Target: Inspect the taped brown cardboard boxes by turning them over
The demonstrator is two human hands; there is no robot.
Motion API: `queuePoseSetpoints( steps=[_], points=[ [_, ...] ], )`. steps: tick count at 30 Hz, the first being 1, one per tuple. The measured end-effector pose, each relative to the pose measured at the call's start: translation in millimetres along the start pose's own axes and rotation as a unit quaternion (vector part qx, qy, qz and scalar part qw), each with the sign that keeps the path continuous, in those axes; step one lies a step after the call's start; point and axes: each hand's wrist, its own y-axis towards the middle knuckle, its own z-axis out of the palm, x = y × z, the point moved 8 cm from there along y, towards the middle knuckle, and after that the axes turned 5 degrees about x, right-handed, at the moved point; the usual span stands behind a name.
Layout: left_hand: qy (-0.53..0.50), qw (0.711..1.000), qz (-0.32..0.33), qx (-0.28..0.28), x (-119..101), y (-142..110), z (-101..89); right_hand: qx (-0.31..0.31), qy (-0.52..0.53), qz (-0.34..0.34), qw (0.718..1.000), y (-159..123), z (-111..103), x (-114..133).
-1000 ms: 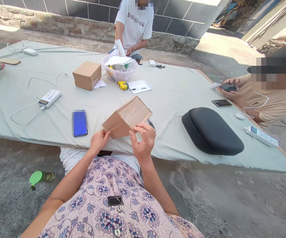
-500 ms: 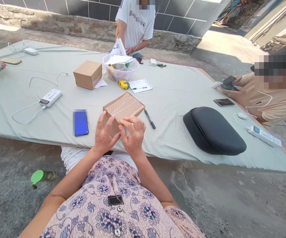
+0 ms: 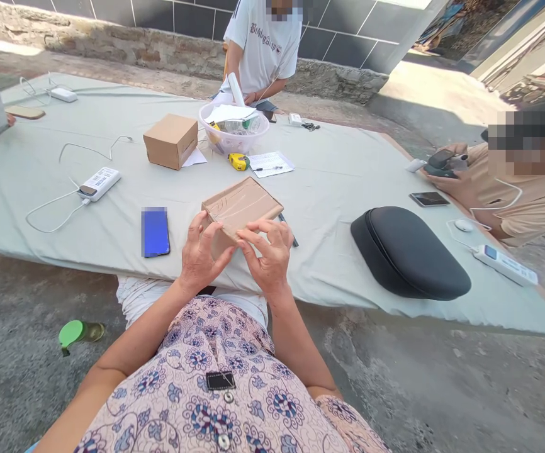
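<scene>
A small taped cardboard box (image 3: 243, 203) rests on the grey-green cloth of the table (image 3: 329, 189), near its front edge. My left hand (image 3: 200, 254) grips the box's near left corner, fingers spread on its side. My right hand (image 3: 267, 254) presses the near right side, with thumb and fingertips pinched at the front edge. A black marker (image 3: 287, 228) lies just right of the box, partly hidden behind my right hand. A blue phone (image 3: 155, 231) lies to the left of my left hand.
Further back stand a second cardboard box (image 3: 171, 141), a plastic bowl of items (image 3: 233, 129), a yellow tape measure (image 3: 238, 162) and a paper sheet (image 3: 269, 163). A black case (image 3: 409, 253) lies at the right. Two people sit at the far and right sides. A power bank (image 3: 99, 183) lies left.
The box was tilted up off the table one second ago; it now lies flat. Both my hands have closed onto its near side and shifted slightly right, covering part of the marker.
</scene>
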Motion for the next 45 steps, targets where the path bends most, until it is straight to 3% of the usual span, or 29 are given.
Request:
queuePoseSetpoints(
  steps=[9, 18, 23, 27, 30, 35, 39, 45],
  points=[
    [0.01, 0.997, 0.061, -0.043, -2, -4, -9.2, -0.095, 0.031, 0.012, 0.995, 0, -27, -42],
    [-0.138, 0.989, 0.038, 0.026, 8, -5, 0.4, -0.147, 0.109, -0.009, 0.983, -4, -41, -44],
    [-0.157, 0.987, 0.028, 0.024, 17, 9, 0.4, -0.13, 0.128, 0.002, 0.983, -9, -38, -39],
    [-0.097, 0.995, 0.001, -0.002, 27, 30, -5.5, -0.087, 0.148, -0.016, 0.985, -13, -25, -22],
    [-0.04, 0.999, -0.013, 0.017, 29, 38, -2.5, -0.068, 0.166, -0.031, 0.983, -14, -15, -6],
    [0.028, 0.998, 0.014, 0.059, 12, 25, 10.9, -0.065, 0.171, -0.017, 0.983, -12, -7, 2],
    [0.033, 0.997, 0.038, 0.057, -3, 14, 21.3, -0.047, 0.178, -0.003, 0.983, -10, -3, 2],
    [-0.002, 0.996, 0.042, 0.077, -3, 15, 30.9, -0.04, 0.177, -0.022, 0.983, -7, 1, 8]
  ],
)
